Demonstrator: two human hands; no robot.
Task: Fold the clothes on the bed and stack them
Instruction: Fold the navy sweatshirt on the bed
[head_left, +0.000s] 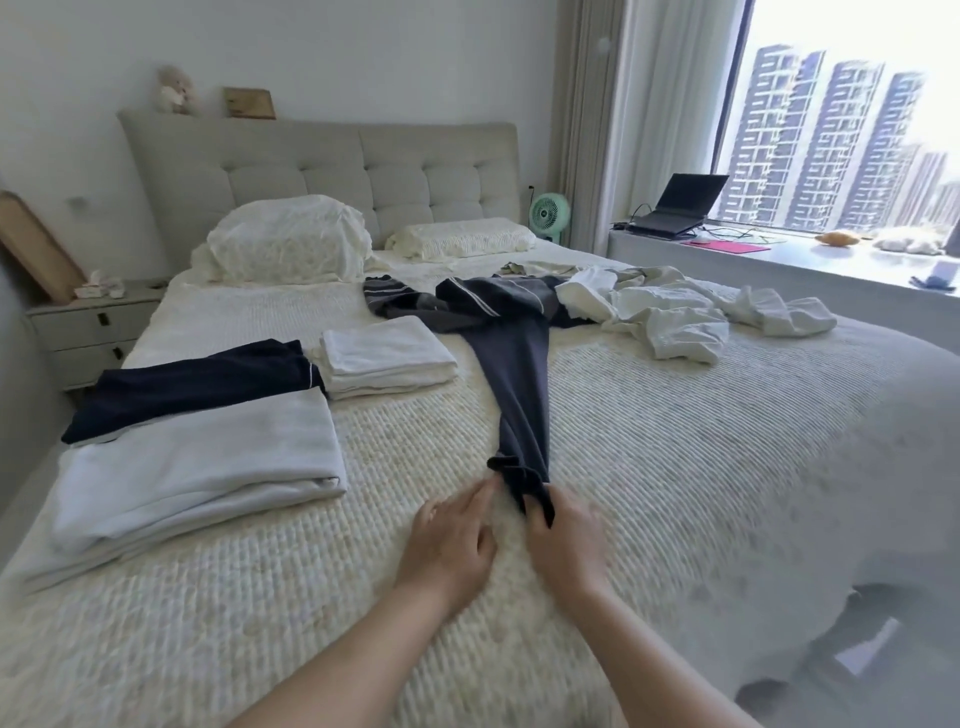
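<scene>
Both forearms come in from the bottom edge, and the 2 hands meet over the bed (675, 467) near its middle. Right hand (563, 540) pinches the near end of the dark garment (519, 379); its fingers are curled around the bunched cloth, which sticks out just above and to the left of the grip. Left hand (452, 540) lies beside it with fingers straight, the fingertips touching the same bunched end from the left side; it holds nothing.

From the grip the garment runs away from the camera as 1 narrow, long strip, its long axis going almost straight toward the headboard (322, 166), with a slight lean to the right. At the far end it becomes wide and spreads in a crumpled dark heap with light stripes, touching the white unfolded clothes (675, 317) on the right.

On the left part of the bed are folded things: a white stack (384, 358) near the strip, a dark folded piece (192, 384) left of it, and a pale folded pile (197, 478) closer to the camera, partly over the dark piece.

2 pillows (291, 244) lie at the headboard. A laptop (675, 202) stands on the window sill, and a green fan (548, 213) is beside the bed.
</scene>
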